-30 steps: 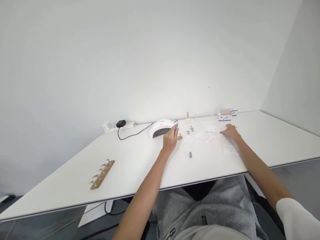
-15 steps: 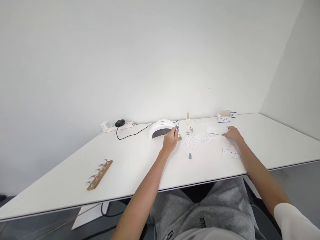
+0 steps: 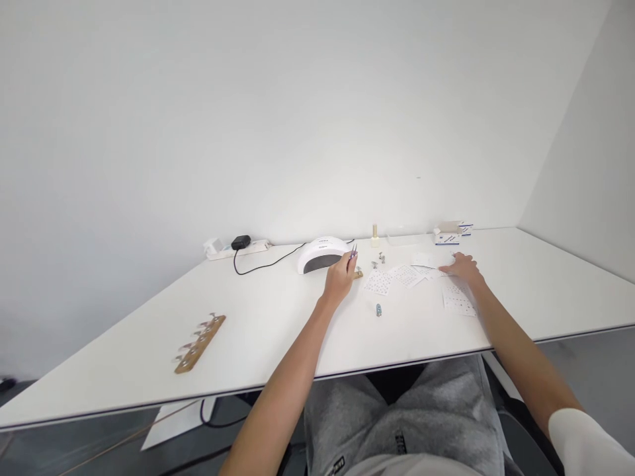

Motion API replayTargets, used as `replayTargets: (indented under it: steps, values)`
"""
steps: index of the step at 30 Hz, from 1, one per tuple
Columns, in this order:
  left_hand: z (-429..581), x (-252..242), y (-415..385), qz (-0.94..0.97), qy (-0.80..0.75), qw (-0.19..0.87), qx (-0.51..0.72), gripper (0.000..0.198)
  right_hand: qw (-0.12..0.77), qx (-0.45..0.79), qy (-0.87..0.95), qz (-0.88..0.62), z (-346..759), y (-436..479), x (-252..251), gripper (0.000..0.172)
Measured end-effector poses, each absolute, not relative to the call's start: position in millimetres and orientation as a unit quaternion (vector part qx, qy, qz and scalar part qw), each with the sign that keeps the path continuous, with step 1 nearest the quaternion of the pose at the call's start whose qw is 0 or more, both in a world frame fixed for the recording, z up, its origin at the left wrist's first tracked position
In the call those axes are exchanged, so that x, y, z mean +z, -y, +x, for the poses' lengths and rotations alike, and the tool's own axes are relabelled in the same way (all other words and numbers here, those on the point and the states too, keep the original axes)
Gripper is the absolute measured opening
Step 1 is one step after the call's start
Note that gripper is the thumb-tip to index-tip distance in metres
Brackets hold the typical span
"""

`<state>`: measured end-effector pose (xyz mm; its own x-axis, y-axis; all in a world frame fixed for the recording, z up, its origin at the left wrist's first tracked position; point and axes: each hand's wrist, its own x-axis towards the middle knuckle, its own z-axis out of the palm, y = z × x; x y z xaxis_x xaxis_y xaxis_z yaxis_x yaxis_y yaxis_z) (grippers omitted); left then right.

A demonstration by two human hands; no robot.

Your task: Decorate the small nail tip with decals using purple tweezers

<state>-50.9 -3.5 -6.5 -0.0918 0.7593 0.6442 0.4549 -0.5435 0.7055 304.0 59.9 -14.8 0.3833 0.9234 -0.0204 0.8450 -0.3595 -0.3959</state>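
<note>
My left hand [image 3: 339, 279] is closed around slim purple tweezers [image 3: 353, 252], their tips pointing up, in front of the white nail lamp [image 3: 323, 254]. To the right, my right hand [image 3: 465, 268] grips the edge of a white sheet [image 3: 424, 260] with thumb and fingers. That sheet lies over other nail sticker sheets [image 3: 407, 275]. A dotted sticker sheet [image 3: 379, 282] lies between the hands, and another sticker sheet [image 3: 457, 300] sits by my right wrist. A blue decorated nail tip [image 3: 378, 310] rests on the table nearer me.
A wooden strip [image 3: 201, 344] holding several nail tips on stands lies at left. Along the wall are a power strip [image 3: 253, 247] with a black adapter [image 3: 241, 242], a polish bottle [image 3: 375, 236] and small boxes [image 3: 448, 234]. Small metal stands [image 3: 381, 257] lie behind the sheets.
The white sheet at my right fingers has shifted and now shows more of its blank face. My left hand keeps the tweezers in nearly the same place. The view has tilted slightly.
</note>
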Motion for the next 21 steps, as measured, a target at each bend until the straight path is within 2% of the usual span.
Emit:
replayTargets:
  steps: [3,8,12,14,19,21]
  values:
    - [-51.6,-7.7,2.6,0.664,-0.452,0.120,0.584,0.018,0.161,0.132,0.548,-0.810,310.6,-66.7,-16.4,0.081]
    - [-52.9,-9.6,0.9,0.681,-0.464,0.083,0.560,0.024,0.216,0.163,0.552,-0.789,328.3,-79.4,-20.8,0.076]
    - [-53.4,-7.8,2.0,0.693,-0.501,0.070,0.514,0.029,0.248,0.167,0.543,-0.785,333.3,-81.0,-21.4,0.092]
    - [-53.6,-6.8,2.4,0.694,-0.512,0.066,0.501,0.031,0.271,0.167,0.531,-0.785,333.7,-80.1,-20.5,0.094]
    - [-54.1,-6.7,1.2,0.700,-0.515,0.043,0.492,0.032,0.335,0.135,0.506,-0.783,333.9,-75.6,-15.5,0.086]
    - [-54.1,-7.0,0.6,0.702,-0.513,0.038,0.492,0.032,0.370,0.123,0.511,-0.766,333.0,-73.4,-12.6,0.075]
